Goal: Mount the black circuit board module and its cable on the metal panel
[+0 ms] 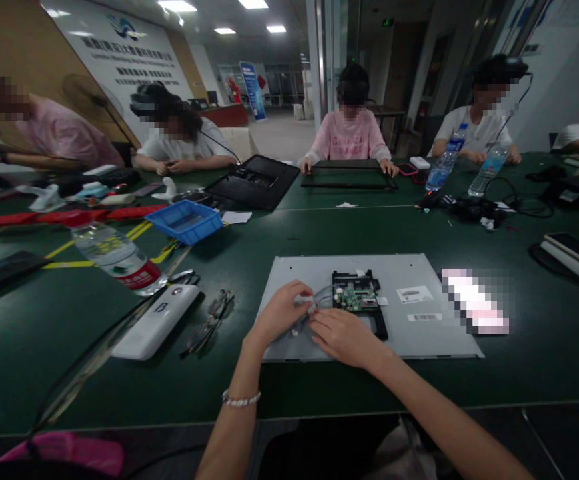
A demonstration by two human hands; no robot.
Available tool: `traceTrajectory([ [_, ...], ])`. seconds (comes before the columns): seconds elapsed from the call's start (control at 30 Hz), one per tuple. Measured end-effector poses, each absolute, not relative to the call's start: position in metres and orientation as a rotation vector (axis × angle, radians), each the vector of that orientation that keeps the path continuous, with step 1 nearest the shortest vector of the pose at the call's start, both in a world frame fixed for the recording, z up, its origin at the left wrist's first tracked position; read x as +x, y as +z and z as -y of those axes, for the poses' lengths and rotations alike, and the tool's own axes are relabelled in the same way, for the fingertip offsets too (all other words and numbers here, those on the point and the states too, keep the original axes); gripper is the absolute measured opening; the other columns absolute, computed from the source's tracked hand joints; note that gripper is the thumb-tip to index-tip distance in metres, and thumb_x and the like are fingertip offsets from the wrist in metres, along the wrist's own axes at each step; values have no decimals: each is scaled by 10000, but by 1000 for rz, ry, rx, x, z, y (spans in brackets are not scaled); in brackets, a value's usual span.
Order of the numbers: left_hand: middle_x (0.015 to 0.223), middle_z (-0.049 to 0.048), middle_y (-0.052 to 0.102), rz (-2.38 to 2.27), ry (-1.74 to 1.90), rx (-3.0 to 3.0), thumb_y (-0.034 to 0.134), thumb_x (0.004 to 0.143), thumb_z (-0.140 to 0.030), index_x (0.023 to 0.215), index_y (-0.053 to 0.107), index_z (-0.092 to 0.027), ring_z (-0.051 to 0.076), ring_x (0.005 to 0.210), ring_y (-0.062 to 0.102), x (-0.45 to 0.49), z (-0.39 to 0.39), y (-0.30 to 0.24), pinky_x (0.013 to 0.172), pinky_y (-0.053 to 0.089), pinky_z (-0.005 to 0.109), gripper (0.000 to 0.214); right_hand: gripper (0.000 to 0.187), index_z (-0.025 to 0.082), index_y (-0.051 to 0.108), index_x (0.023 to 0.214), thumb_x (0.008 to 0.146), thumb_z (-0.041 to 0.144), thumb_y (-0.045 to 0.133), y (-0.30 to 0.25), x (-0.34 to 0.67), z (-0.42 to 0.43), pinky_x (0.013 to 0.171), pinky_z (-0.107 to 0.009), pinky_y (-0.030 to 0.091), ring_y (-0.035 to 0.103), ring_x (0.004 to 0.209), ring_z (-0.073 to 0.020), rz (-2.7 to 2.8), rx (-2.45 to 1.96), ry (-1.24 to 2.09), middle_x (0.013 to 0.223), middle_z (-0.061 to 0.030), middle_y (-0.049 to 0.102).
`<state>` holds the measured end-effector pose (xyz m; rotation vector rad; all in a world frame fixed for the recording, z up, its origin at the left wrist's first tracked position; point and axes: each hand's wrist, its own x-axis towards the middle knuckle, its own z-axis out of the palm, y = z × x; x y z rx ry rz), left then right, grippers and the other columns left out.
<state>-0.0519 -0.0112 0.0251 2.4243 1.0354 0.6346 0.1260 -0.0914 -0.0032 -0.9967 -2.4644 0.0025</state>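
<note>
A grey flat display panel [294, 270] lies on the green table in front of me, its back facing up. On it sits a black bracket [380, 325] with a green circuit board [356, 298]. Grey cables [325, 293] run from the board's left side to my fingers. My left hand [285, 308] pinches the cables from the left, thumb and fingers together. My right hand [345, 335] closes on them from the right, just below the bracket's edge. The cable ends are partly hidden by my fingers.
Left of the panel lie glasses [209, 323], a white power bank [159, 320] and a water bottle [119, 257]. A blue tray [186, 223] stands farther back. A blurred phone [475, 300] lies right. Across the table, a person holds a black frame [349, 185]; others sit nearby.
</note>
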Motion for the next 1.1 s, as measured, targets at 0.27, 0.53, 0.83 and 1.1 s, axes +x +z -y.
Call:
traceTrajectory([
  [0.27, 1007, 24, 584, -1004, 527, 2442, 605, 704, -134, 991, 565, -215, 195, 980, 545, -53, 12, 20, 893, 421, 339, 301, 263, 116, 563, 1082, 891, 280, 489, -4, 125, 98, 972, -345, 402, 538, 1115, -212, 2517, -1034, 76, 1113, -132, 628],
  [0.53, 973, 21, 594, -1037, 522, 2384, 556, 763, -180, 976, 579, -219, 177, 896, 553, -54, 9, 17, 829, 433, 313, 217, 237, 125, 573, 1065, 884, 253, 491, -3, 125, 102, 956, -345, 410, 537, 1125, -209, 2511, -1047, 99, 1120, -132, 633],
  [0.83, 1013, 33, 608, -1085, 565, 2312, 565, 732, -157, 1019, 565, -221, 193, 936, 568, -53, 9, 14, 849, 440, 345, 294, 221, 133, 574, 1060, 896, 242, 473, 0, 122, 96, 944, -341, 416, 561, 1071, -203, 2469, -1055, 110, 1084, -114, 643],
  [1.1, 976, 15, 642, -1088, 629, 2253, 476, 789, -148, 973, 578, -224, 164, 937, 600, -55, 4, 7, 855, 461, 311, 224, 267, 124, 560, 1113, 899, 256, 472, -4, 122, 100, 960, -349, 406, 533, 1137, -207, 2483, -1032, 174, 1146, -123, 629],
])
